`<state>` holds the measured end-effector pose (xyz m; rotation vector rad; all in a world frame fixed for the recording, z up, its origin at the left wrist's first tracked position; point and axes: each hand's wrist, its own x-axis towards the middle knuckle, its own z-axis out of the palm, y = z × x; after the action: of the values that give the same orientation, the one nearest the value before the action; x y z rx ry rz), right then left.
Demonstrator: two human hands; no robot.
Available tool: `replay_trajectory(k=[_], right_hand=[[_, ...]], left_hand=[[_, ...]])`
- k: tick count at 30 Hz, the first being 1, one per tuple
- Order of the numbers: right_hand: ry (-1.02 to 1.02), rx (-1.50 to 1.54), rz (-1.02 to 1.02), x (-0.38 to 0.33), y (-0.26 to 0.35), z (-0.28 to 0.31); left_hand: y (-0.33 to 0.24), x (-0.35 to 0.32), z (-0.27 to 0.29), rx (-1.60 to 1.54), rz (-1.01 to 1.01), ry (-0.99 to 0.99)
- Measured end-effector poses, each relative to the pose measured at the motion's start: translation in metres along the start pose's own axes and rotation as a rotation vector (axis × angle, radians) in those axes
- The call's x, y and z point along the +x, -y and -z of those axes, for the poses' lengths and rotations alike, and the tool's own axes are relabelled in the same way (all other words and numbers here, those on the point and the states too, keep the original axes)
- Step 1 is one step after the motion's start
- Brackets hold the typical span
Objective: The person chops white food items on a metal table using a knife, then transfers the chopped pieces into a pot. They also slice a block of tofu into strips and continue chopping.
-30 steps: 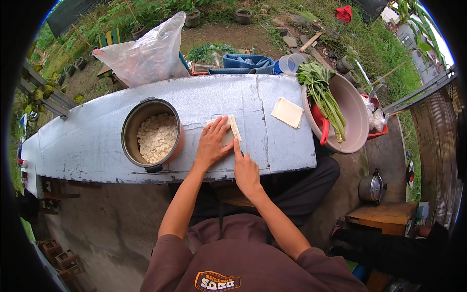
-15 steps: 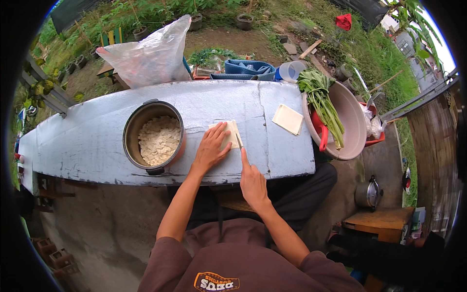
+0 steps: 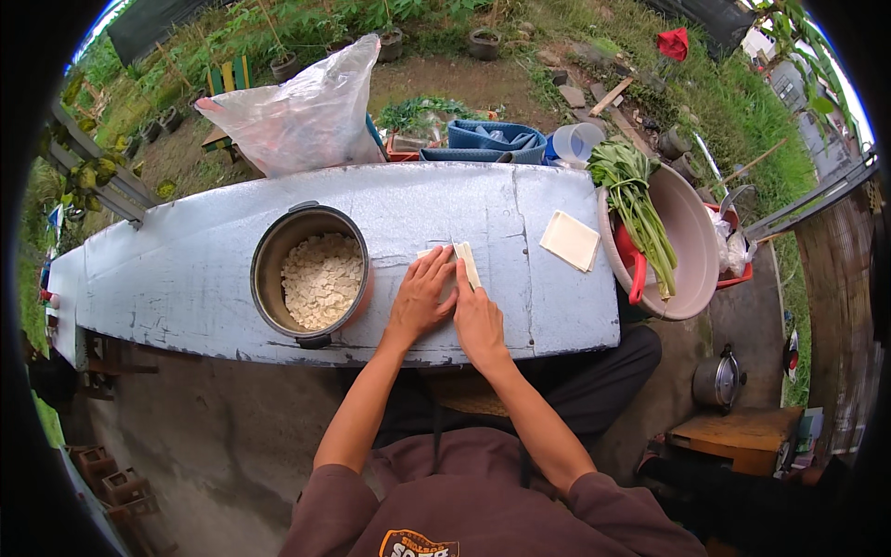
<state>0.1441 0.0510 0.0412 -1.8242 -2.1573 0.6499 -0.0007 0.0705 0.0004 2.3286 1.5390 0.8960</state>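
Observation:
My left hand (image 3: 422, 297) lies flat with fingers stretched over a small stack of thin cream-coloured sheets (image 3: 470, 265), pressing it to the table. In my right hand (image 3: 480, 325) is a knife, gripped with the index finger extended forward; its thin blade (image 3: 456, 240) lies across the sheets right beside my left fingertips. A strip of the stack shows to the right of the blade. Most of the stack and the knife's handle are hidden under my hands. To the left stands a dark-rimmed pot (image 3: 261, 278) holding many small, flat, pale cut pieces (image 3: 322, 281).
Another stack of cream sheets (image 3: 570, 240) lies at the table's right (image 3: 557, 316). Beside it, a beige basin (image 3: 698, 243) holds leafy green stalks (image 3: 650, 218) and a red-handled item (image 3: 637, 277). A plastic bag (image 3: 302, 116) and blue container (image 3: 492, 139) stand along the far edge.
My right hand has come in close against my left, and the blade has moved from the stack's right edge to across it. The whole view has shifted slightly.

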Motion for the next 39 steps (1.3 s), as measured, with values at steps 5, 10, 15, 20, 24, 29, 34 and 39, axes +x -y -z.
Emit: replay_trajectory(k=[5,10,15,20,24,29,34,39], right_hand=[[-0.011,-0.015,0.003,0.003,0.002,-0.001],[-0.009,-0.019,-0.007,0.007,0.000,-0.004],[-0.016,-0.020,-0.016,0.009,0.006,-0.001],[-0.024,-0.047,0.003,0.013,0.007,-0.005],[-0.032,-0.118,0.012,0.014,0.007,-0.008],[-0.050,-0.114,0.011,0.001,-0.004,-0.014],[-0.034,-0.145,0.018,-0.021,-0.008,-0.014],[-0.039,-0.180,0.013,-0.045,-0.011,-0.013]], left_hand=[[0.000,0.000,0.001,-0.014,0.004,0.006],[0.002,0.000,-0.001,-0.021,0.001,-0.002],[0.004,-0.001,-0.002,0.029,0.003,0.013],[0.001,-0.002,-0.001,0.060,0.014,0.026],[0.000,-0.002,0.000,0.014,0.015,0.034],[-0.002,-0.002,0.000,0.070,-0.005,-0.003],[-0.002,-0.002,-0.001,0.092,0.001,-0.016],[-0.005,-0.002,-0.002,0.067,0.013,-0.039]])
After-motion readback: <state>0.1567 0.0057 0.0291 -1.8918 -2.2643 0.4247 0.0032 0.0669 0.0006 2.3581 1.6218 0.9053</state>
